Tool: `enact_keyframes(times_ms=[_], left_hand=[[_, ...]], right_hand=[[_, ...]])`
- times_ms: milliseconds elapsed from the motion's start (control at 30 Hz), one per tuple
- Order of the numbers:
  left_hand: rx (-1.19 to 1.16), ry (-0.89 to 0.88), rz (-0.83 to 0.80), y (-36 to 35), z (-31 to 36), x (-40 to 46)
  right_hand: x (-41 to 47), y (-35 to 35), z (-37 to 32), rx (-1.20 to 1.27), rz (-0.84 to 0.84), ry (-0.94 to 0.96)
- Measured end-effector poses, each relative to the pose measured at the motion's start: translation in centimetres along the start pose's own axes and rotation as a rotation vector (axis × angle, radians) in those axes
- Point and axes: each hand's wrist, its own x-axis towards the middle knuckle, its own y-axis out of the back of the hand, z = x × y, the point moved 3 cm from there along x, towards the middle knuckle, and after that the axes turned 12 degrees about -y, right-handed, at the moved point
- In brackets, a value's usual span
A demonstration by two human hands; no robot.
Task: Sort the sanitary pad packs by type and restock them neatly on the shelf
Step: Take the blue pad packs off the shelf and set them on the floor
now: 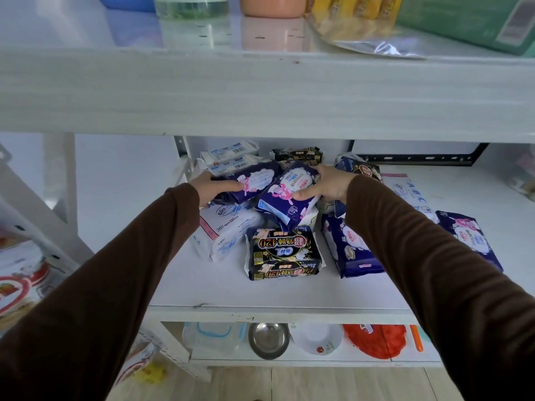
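Observation:
A jumble of sanitary pad packs lies on the white middle shelf [278,296]. My left hand [212,188] grips a purple pack with pink flowers [254,180] at the pile's left. My right hand [327,185] holds a second purple pack [286,195], tilted above the pile. Below them lie a white pack [225,230], a black pack with gold print [285,253] and a dark blue pack [350,247]. Another purple pack [470,238] lies at the right. White barcoded packs [231,156] and a black pack [298,156] sit at the back.
The upper shelf board [260,94] hangs close above the pile and carries bottles, a cup and bags. The lower shelf holds a steel bowl [268,340], a white bowl [317,338], a plastic box and a red item. A white ABC pack [405,189] lies at the right.

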Motion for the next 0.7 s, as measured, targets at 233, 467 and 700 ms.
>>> enact_keyframes(times_ms=[233,467,700], left_hand=[[0.099,-0.089,0.11,0.8,-0.5,-0.6],[-0.129,-0.02,0.201,-0.3,0.7,-1.7],[-0.222,0.027,0.219,-1.3,0.4,-3.5]], right_hand=[[-4.7,-0.9,-0.8,0.266,0.017,0.05],[-6.2,-0.9,0.2,0.378,0.025,0.089],[-7.0,-1.0,1.9,0.367,-0.005,0.144]])
